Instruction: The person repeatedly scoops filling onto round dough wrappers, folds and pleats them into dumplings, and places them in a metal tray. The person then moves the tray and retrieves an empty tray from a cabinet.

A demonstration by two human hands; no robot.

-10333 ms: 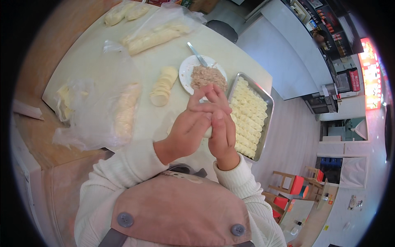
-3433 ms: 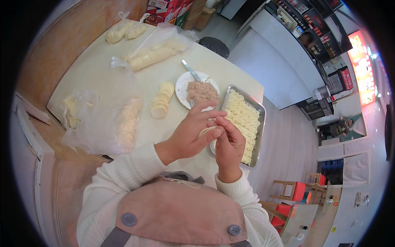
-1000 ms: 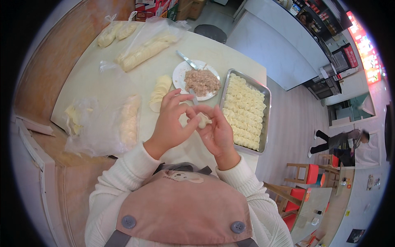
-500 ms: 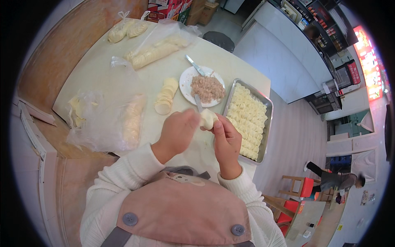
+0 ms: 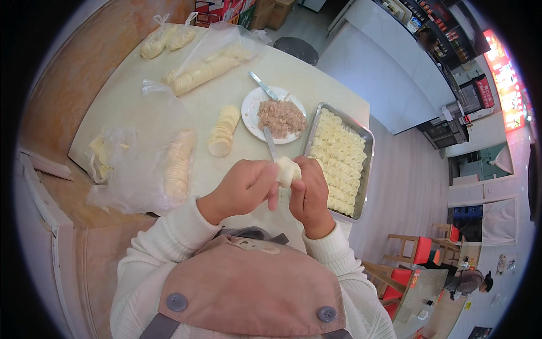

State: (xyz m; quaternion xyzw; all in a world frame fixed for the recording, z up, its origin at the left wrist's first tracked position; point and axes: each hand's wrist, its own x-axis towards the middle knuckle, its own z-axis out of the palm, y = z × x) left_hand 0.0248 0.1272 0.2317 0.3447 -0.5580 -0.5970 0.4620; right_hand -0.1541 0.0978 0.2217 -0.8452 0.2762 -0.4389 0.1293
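Observation:
Between my hands is a pale dumpling (image 5: 288, 172) in a folded wrapper. My right hand (image 5: 310, 195) pinches it from the right, thumb toward me. My left hand (image 5: 245, 186), fingers curled, presses its fingertips to the left side. Just beyond, a narrow flat metal blade (image 5: 270, 142) runs from the plate toward the dumpling; its near end is hidden, so I cannot tell if a hand holds it. The white plate (image 5: 250, 118) carries pinkish minced filling (image 5: 281, 117) and a spatula with a light-blue handle (image 5: 262, 85). Left of it lies a fanned stack of round wrappers (image 5: 223, 130).
A metal tray (image 5: 368, 169) full of rows of dumplings stands at the right. Bagged wrapper stacks (image 5: 179, 164) lie at the left and a long one (image 5: 206, 73) farther back, with small tied bags (image 5: 155, 42). Beyond the table are red-seated chairs (image 5: 420, 248) and a person (image 5: 470, 282).
My left hand, blurred before, has come in against the dumpling, fingers curled. The dumpling is turned slightly. At the far right, the person has shifted behind the table.

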